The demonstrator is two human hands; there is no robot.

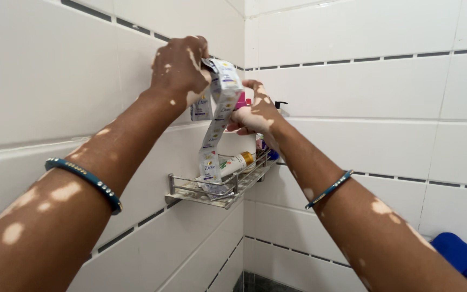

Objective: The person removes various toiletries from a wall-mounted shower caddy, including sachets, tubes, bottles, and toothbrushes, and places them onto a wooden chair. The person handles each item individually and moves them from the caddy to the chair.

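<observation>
White tiled shower corner with thin grey lines between the tile rows, small metal rack bolted onto the left wall. Both arms up, a bangle on each wrist. Left hand raised highest, fingers pinched shut on the top of a long strip of white sachets, probably so the whole chain hangs straight instead of bunching up. Strip dangling down from there, bottom end trailing onto the rack. Right hand lower and just beside the strip, fingers curled and closed on its edge about midway, looks like steadying or tugging at one sachet. A few more sachets hanging against the wall behind the left hand. On the rack: a white tube with a gold cap lying on its side, something pink and a dark pump top peeking out behind the right hand, hard to make out more. Blue cloth low at the right.
</observation>
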